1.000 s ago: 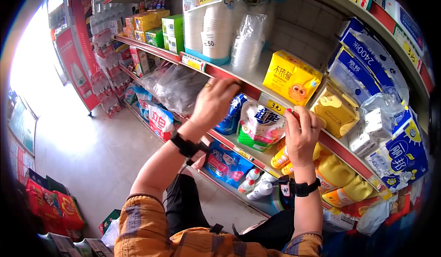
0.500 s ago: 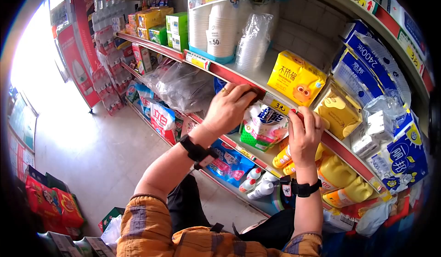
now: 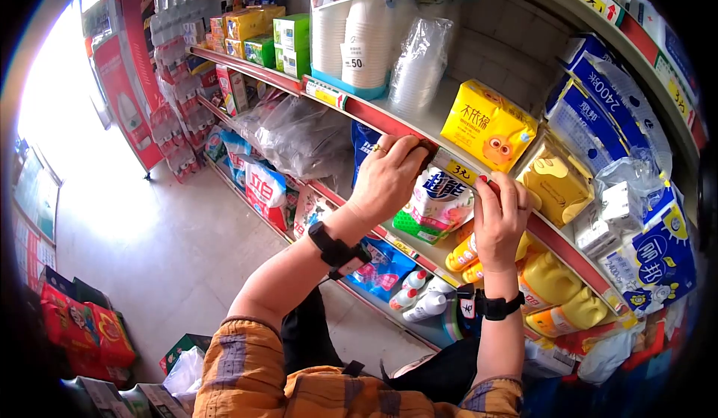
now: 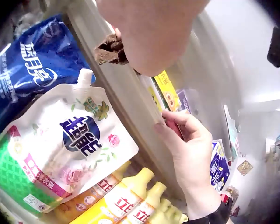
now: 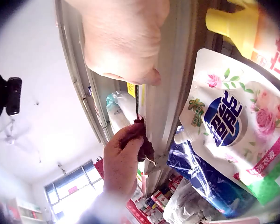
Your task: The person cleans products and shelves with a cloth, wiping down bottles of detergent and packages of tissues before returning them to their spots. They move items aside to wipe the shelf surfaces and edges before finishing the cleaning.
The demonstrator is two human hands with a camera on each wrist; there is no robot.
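Observation:
My left hand (image 3: 385, 182) grips a crumpled brown cloth (image 5: 147, 148) at the red front edge (image 3: 378, 119) of the middle shelf. In the left wrist view, part of that cloth (image 4: 111, 49) sticks out below the hand against the pale shelf lip. My right hand (image 3: 502, 220) pinches the same edge beside a yellow price tag (image 3: 458, 169), its thumb and fingers curled over the strip. Just under the edge, between the hands, stands a white and green detergent pouch (image 3: 441, 201). The left hand partly covers a blue pouch (image 3: 363, 145).
On the shelf above the hands are wrapped cups (image 3: 351, 51), a yellow tissue pack (image 3: 486, 126) and a gold pack (image 3: 555, 182). Yellow bottles (image 3: 550, 280) stand below to the right. Plastic-bagged goods (image 3: 299, 137) lie at left, and red bags (image 3: 82, 328) sit on the floor.
My left hand has slid rightward along the shelf edge with the cloth, coming nearer the right hand. The right hand stays on the edge by the price tag.

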